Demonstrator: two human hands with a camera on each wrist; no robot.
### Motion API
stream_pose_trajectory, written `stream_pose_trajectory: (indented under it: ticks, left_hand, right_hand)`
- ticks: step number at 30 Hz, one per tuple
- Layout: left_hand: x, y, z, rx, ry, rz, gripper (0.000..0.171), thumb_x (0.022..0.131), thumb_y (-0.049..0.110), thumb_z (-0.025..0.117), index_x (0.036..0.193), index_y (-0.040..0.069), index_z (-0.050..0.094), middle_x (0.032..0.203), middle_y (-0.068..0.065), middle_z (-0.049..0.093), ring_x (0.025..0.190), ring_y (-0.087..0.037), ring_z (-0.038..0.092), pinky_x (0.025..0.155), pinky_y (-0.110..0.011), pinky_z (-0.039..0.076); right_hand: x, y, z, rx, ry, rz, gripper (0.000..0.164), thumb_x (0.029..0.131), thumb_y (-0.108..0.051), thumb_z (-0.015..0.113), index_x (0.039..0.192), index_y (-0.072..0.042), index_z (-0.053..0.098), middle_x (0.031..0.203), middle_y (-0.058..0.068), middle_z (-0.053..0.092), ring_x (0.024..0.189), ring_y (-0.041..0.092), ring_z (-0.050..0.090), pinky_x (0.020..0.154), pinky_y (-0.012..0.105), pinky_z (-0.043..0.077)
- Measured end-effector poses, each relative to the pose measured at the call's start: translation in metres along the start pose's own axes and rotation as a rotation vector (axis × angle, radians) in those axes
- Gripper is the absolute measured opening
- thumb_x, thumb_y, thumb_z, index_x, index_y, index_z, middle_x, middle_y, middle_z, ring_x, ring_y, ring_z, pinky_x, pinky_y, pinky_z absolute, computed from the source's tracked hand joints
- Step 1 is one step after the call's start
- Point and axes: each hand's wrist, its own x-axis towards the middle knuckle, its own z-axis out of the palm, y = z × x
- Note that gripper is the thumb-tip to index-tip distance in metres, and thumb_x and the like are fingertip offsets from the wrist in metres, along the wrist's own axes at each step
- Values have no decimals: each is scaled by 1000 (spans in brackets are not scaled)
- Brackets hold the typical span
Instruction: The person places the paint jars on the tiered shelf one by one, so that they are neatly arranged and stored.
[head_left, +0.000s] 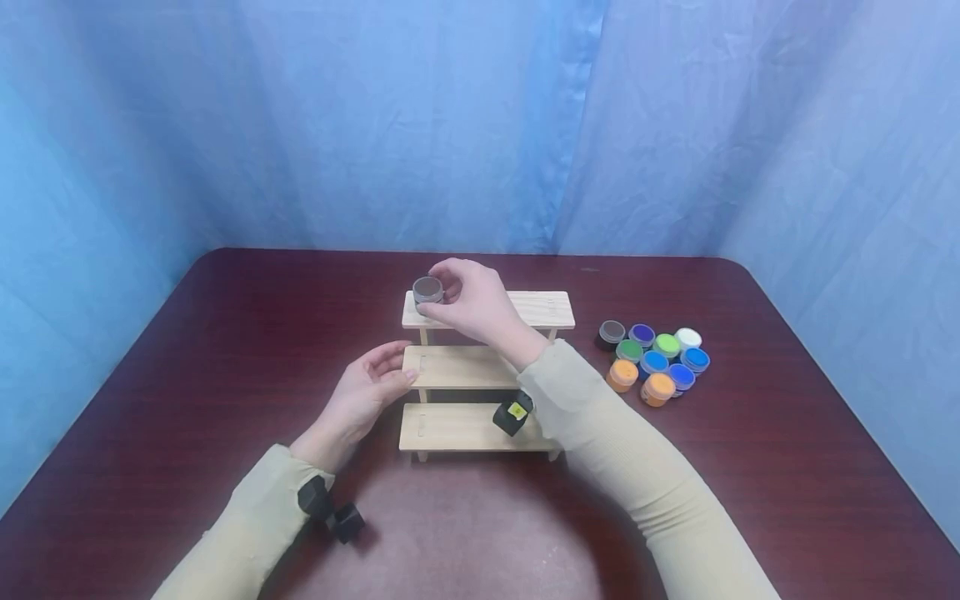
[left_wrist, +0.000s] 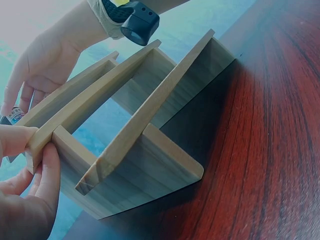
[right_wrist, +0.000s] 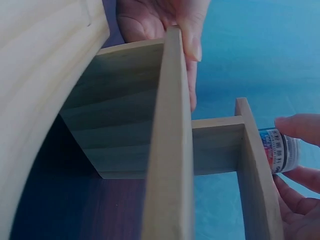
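A small paint jar with a dark grey-brown top [head_left: 427,290] stands at the left end of the top shelf of a three-step wooden rack [head_left: 457,427]. My right hand [head_left: 480,302] holds this jar between thumb and fingers; in the right wrist view the labelled jar [right_wrist: 274,150] touches the shelf board. With thumb above and fingers below, my left hand [head_left: 367,392] pinches the left end of the middle shelf. The left wrist view shows that thumb and the fingers [left_wrist: 49,172] around the board's end. Both lower shelves show no jars.
Several paint jars stand grouped right of the rack, among them an orange jar [head_left: 657,389], a white jar [head_left: 687,338] and a dark brown jar [head_left: 611,333]. The dark red wooden table [head_left: 300,308] is bounded by blue curtains [head_left: 390,125] behind and at both sides.
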Motion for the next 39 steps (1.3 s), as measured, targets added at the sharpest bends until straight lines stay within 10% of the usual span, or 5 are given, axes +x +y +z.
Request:
stream_pose_trajectory:
  ticks: [11, 39]
  left_hand:
    - [-1, 2, -2, 5, 3, -8, 54, 86, -12, 52, 137, -13, 33, 99, 3, 58, 82, 0, 61, 76, -14, 52]
    - [-8, -1, 4, -58, 58, -29, 56, 85, -15, 53, 137, -12, 34, 108, -7, 56, 84, -4, 61, 77, -14, 53]
  right_hand:
    - [-9, -1, -14, 57, 32, 35, 51, 74, -24, 79, 120, -10, 61, 103, 9, 65, 91, 19, 63, 78, 29, 55]
    - [-90, 56, -69, -98, 190, -208, 39, 73, -7, 79, 109, -2, 65, 89, 7, 64, 76, 19, 65, 67, 34, 57]
